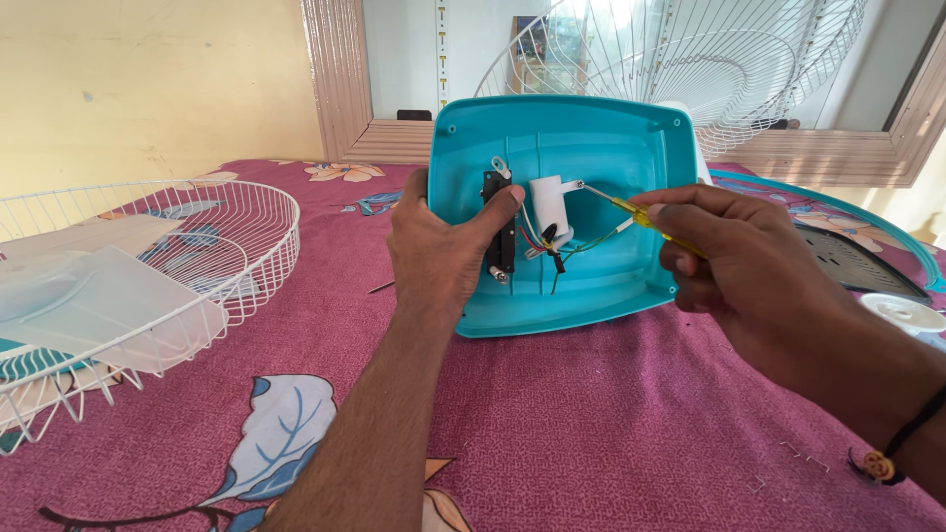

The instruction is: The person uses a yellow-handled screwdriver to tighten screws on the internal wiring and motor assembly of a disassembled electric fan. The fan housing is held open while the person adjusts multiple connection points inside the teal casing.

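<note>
the teal fan base shell [591,286] stands tilted up on the maroon flowered cloth [611,424], its hollow underside open and wiring bared. left hand [443,246] grips its edge, thumb on the black switch block [500,222]. right hand [749,266] pinches a yellow screwdriver [641,215] by the white capacitor [548,202]. white wire guard [168,266] lies apart; nothing reassembled.

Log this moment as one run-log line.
left hand: grips teal housing, thumb on black switch block | right hand: holds yellow screwdriver, tip at white capacitor | surface: floral cloth
</note>
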